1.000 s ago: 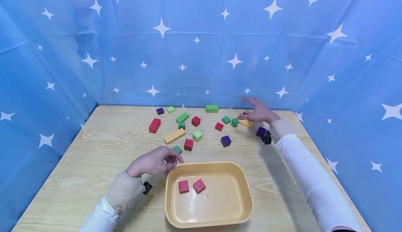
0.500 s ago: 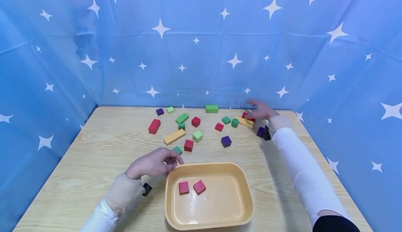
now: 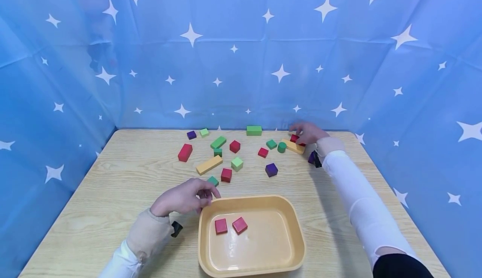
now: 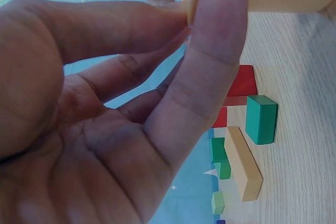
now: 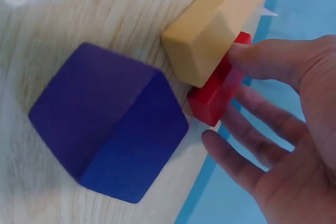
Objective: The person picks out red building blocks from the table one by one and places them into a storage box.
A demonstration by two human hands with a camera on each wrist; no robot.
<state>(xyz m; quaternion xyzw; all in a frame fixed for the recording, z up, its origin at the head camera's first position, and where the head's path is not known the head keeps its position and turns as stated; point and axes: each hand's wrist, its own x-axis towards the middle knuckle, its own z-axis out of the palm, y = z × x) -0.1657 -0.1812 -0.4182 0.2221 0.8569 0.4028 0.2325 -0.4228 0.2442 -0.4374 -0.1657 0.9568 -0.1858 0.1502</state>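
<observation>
My left hand (image 3: pixel 185 196) pinches the upper left rim of a beige plastic tub (image 3: pixel 299 244); the left wrist view shows thumb and forefinger (image 4: pixel 202 77) on either side of its wall. Two red blocks (image 3: pixel 221 226) lie inside the tub. At the far right of the table my right hand (image 3: pixel 310 133) has its thumb and fingers round a long red block (image 5: pixel 218 93), partly hidden by the thumb. A yellow plank block (image 5: pixel 202 35) lies right beside the red one. Nearer the right wrist sits a purple cube (image 5: pixel 110 121).
Several red, green, purple and yellow blocks are scattered over the table (image 3: pixel 124 177), among them a green cylinder (image 3: pixel 281 147), a purple cube (image 3: pixel 271 169) and a yellow plank (image 3: pixel 209 164). A blue star-patterned curtain (image 3: pixel 241 60) stands behind and at both sides.
My right hand has come down onto the long red block, its spread fingers closing in round it. The left hand stays at the tub's rim.
</observation>
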